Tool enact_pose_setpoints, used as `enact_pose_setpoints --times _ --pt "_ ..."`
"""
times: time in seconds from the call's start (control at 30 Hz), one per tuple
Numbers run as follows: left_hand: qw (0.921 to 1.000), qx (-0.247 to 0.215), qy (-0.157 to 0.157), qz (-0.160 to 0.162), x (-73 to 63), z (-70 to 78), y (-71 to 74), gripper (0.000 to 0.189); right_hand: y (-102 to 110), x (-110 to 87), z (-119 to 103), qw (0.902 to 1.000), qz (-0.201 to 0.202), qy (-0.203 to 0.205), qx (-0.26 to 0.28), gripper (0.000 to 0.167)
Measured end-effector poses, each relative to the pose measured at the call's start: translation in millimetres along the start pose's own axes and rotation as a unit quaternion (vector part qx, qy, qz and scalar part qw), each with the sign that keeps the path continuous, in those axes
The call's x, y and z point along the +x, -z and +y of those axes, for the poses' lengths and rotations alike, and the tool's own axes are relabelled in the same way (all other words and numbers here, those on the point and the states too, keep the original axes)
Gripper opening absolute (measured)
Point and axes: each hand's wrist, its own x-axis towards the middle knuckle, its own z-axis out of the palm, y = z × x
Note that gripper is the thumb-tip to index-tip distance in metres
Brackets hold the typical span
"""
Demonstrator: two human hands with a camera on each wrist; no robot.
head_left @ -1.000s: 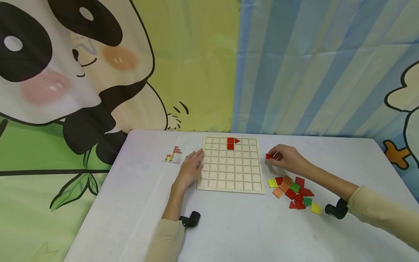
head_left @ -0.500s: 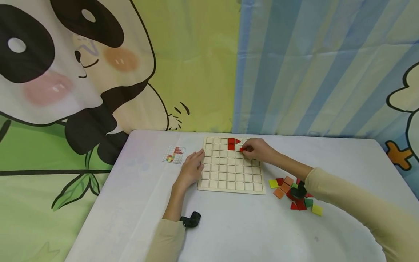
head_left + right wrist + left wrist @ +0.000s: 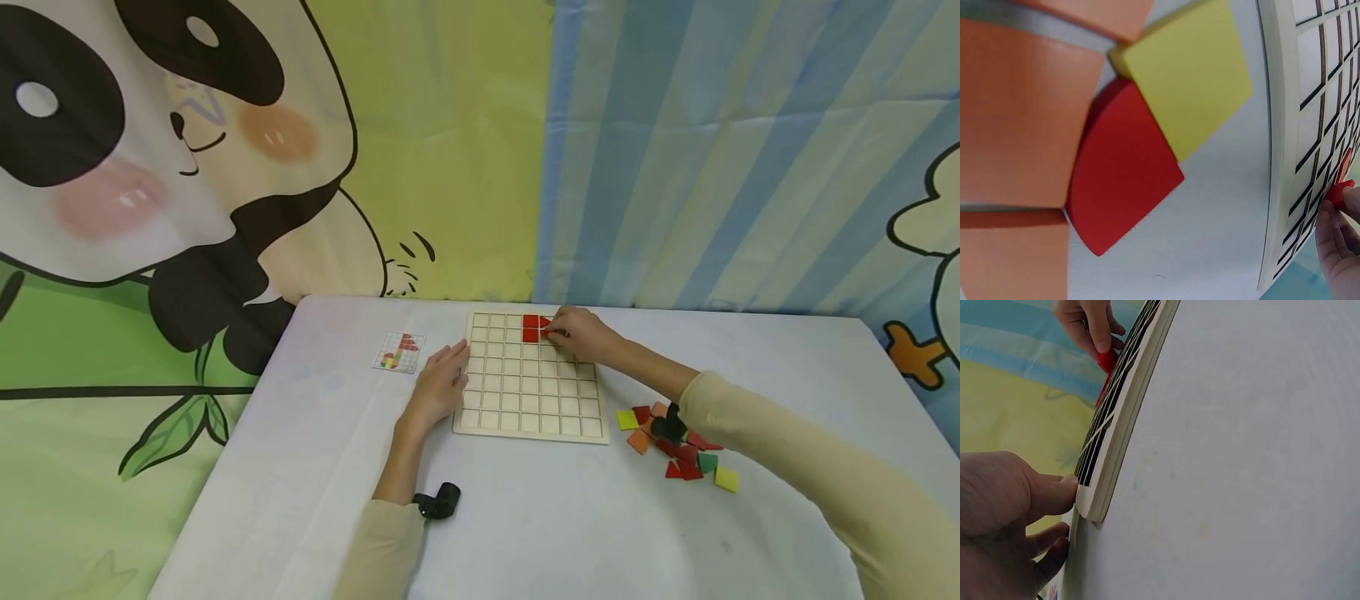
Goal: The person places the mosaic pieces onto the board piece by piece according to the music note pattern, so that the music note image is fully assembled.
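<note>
A wooden grid board (image 3: 510, 387) lies on the table. My left hand (image 3: 437, 387) rests against its left edge, and in the left wrist view the thumb touches the frame. My right hand (image 3: 585, 335) is over the upper part of the board and pinches a small red tile (image 3: 1337, 194) between thumb and fingertips. Its exact shape is partly hidden by the fingers. Two red square tiles (image 3: 530, 328) sit one above the other in the grid, left of that hand. A red triangular tile (image 3: 544, 322) beside the upper square is partly covered by the fingers.
A printed pattern card (image 3: 399, 352) lies left of the board. To the right is a loose pile of red, orange, green and yellow tiles, with a yellow tile (image 3: 1185, 78) and a red quarter-round tile (image 3: 1124, 172) at its near side to the board.
My right hand has carried the red tile leftward from the table onto the board, then slightly up to beside the red squares. My left hand has stayed at the board's edge.
</note>
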Motion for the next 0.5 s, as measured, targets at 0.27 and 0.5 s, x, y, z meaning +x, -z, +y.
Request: enact_pose_setpoints --times 0.27,0.5 --pt "1.0 -0.003 0.002 -0.001 0.0 0.1 1.1 0.052 0.2 4.6 -0.9 0.9992 -0.017 -0.035 0.002 0.016" --pt "1.0 -0.004 0.001 0.0 -0.2 -0.1 1.7 0.052 -0.2 4.6 -6.8 0.9974 -0.03 -0.064 -0.017 0.017"
